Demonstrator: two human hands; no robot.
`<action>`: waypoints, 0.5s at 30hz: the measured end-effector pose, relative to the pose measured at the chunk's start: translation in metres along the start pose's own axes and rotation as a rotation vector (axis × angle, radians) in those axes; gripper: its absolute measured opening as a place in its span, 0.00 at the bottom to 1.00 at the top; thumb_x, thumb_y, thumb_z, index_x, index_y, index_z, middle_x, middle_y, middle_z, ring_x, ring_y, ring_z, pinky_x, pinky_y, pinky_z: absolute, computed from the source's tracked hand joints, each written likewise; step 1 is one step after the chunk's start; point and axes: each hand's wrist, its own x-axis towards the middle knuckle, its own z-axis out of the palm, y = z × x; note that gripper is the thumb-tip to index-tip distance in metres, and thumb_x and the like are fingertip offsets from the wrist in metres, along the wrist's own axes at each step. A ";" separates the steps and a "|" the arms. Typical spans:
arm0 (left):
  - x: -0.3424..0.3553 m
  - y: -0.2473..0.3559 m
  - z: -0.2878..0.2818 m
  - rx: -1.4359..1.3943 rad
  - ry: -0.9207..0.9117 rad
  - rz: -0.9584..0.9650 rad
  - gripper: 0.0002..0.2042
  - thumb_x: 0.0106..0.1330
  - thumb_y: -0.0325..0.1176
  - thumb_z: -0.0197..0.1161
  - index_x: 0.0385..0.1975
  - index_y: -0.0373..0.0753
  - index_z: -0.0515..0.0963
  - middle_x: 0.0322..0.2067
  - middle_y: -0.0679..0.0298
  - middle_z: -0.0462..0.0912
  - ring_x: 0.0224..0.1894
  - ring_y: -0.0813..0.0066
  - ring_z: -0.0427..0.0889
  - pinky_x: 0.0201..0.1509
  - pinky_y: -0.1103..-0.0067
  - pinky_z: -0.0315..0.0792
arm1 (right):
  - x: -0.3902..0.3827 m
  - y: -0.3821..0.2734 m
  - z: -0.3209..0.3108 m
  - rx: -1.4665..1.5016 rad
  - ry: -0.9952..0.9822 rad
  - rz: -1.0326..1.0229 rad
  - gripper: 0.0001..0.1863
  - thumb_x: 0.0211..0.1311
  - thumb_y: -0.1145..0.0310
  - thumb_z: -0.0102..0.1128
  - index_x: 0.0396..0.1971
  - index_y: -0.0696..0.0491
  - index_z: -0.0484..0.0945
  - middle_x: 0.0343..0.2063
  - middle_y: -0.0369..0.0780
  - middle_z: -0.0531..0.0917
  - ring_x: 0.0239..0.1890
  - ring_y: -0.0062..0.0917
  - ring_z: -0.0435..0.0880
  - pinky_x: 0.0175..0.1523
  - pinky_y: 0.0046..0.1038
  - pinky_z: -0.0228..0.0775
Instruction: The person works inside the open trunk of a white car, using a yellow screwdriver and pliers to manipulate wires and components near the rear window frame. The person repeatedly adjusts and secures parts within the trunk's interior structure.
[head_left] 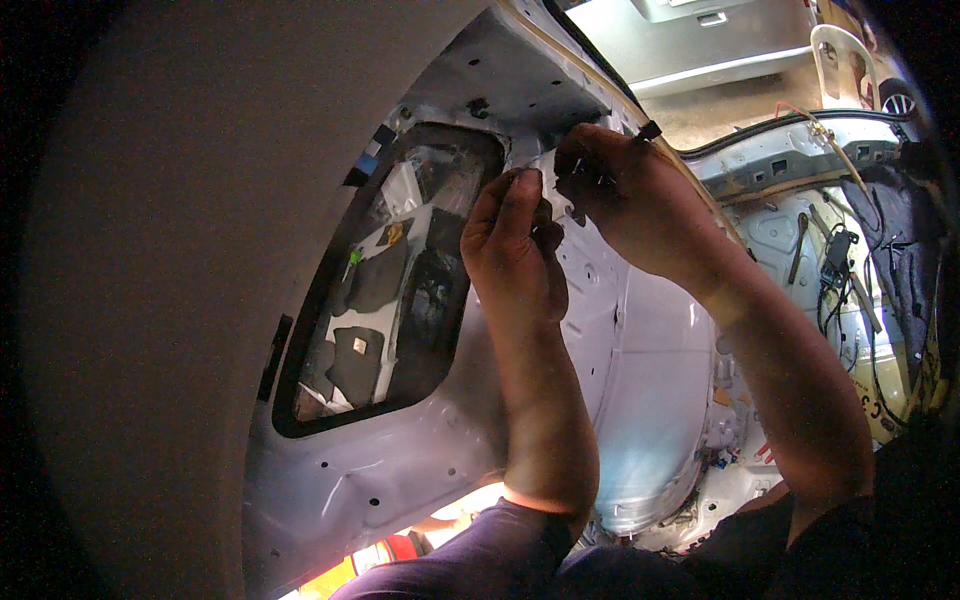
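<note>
My left hand (515,235) is raised beside the upper corner of a side window (420,300). Its fingers are pinched together, thumb near the index fingertip; what they grip, if anything, is too small to tell. Just right of it, my right hand (625,195) reaches up to the bare metal pillar, fingers curled inward and in shadow. Whatever lies in those fingers is hidden. Behind both hands stands the light-painted inner body panel (590,280) of a vehicle, with several small holes. The dark-edged window shows grey and white shapes through its glass.
A pale headliner (170,270) fills the left side. Along the opening's edge runs a light strip or cable (570,45) with a dark clip (650,130). To the right are wiring (840,255) and dark fabric (895,240). Outside stand a silver vehicle (710,40) and a plastic chair (835,65).
</note>
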 end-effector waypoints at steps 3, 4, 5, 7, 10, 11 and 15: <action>0.001 0.003 0.001 0.075 0.003 0.012 0.08 0.67 0.33 0.69 0.41 0.38 0.85 0.25 0.75 0.76 0.25 0.87 0.70 0.29 0.85 0.62 | -0.001 0.002 0.003 -0.092 0.011 -0.020 0.06 0.68 0.73 0.59 0.42 0.54 0.79 0.29 0.42 0.85 0.31 0.27 0.85 0.39 0.32 0.75; 0.001 0.003 0.001 0.107 0.011 0.003 0.08 0.67 0.34 0.69 0.41 0.38 0.85 0.25 0.75 0.76 0.26 0.87 0.70 0.29 0.85 0.63 | -0.001 0.003 0.004 -0.115 0.019 -0.019 0.06 0.68 0.73 0.59 0.42 0.54 0.79 0.31 0.43 0.85 0.33 0.29 0.86 0.39 0.33 0.75; 0.001 0.004 0.001 0.132 -0.001 0.012 0.08 0.67 0.34 0.68 0.41 0.38 0.85 0.26 0.75 0.77 0.26 0.87 0.71 0.29 0.85 0.63 | 0.000 0.005 0.005 -0.139 0.024 -0.018 0.06 0.68 0.73 0.60 0.42 0.54 0.79 0.32 0.44 0.86 0.34 0.30 0.87 0.39 0.33 0.76; 0.001 0.006 0.002 0.207 0.007 0.008 0.09 0.67 0.34 0.67 0.42 0.38 0.85 0.26 0.75 0.77 0.27 0.86 0.72 0.30 0.85 0.64 | 0.003 0.009 0.007 -0.128 0.015 0.008 0.06 0.68 0.73 0.60 0.43 0.54 0.79 0.35 0.46 0.86 0.37 0.35 0.88 0.41 0.35 0.77; 0.000 0.009 0.005 0.305 0.028 0.002 0.09 0.67 0.34 0.67 0.41 0.38 0.85 0.27 0.74 0.78 0.27 0.85 0.72 0.30 0.84 0.65 | 0.008 0.014 0.008 -0.089 0.028 -0.011 0.08 0.67 0.71 0.62 0.44 0.54 0.80 0.38 0.47 0.86 0.41 0.42 0.87 0.44 0.38 0.78; 0.001 0.011 0.006 0.320 0.016 0.009 0.09 0.67 0.34 0.67 0.41 0.37 0.85 0.27 0.74 0.78 0.28 0.85 0.73 0.31 0.84 0.66 | 0.008 0.014 0.009 -0.123 0.062 -0.077 0.08 0.68 0.70 0.61 0.44 0.55 0.80 0.38 0.47 0.86 0.42 0.44 0.87 0.45 0.39 0.78; 0.002 0.019 0.005 0.300 0.034 -0.031 0.07 0.68 0.35 0.65 0.37 0.38 0.84 0.26 0.72 0.79 0.27 0.81 0.75 0.30 0.82 0.68 | 0.015 0.009 0.002 -0.294 -0.027 -0.236 0.08 0.67 0.70 0.60 0.42 0.55 0.81 0.39 0.49 0.85 0.45 0.48 0.85 0.48 0.44 0.78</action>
